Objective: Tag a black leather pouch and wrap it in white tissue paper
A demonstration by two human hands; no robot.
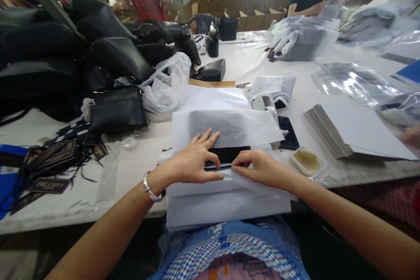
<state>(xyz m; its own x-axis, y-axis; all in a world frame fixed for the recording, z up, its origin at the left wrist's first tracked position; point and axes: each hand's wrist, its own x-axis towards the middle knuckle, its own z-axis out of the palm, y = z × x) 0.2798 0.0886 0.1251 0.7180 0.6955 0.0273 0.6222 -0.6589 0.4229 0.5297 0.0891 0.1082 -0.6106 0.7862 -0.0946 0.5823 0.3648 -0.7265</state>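
A flat black bag lies before me, partly wrapped in thin white tissue paper that lets its dark shape show through. My left hand rests with spread fingers on the paper and over the bag's left part, its thumb stretched toward the near edge. At the bag's near right corner, my right hand is closed, thumb and fingertips pinching the near fold of tissue. The fingers partly hide what they pinch. More white sheets are stacked underneath, reaching the table's front edge.
Left are piled black bags, a crumpled plastic bag and black hang tags. To the right are a phone, a small tray of yellowish stuff and stacked boards. Two people stand across the table.
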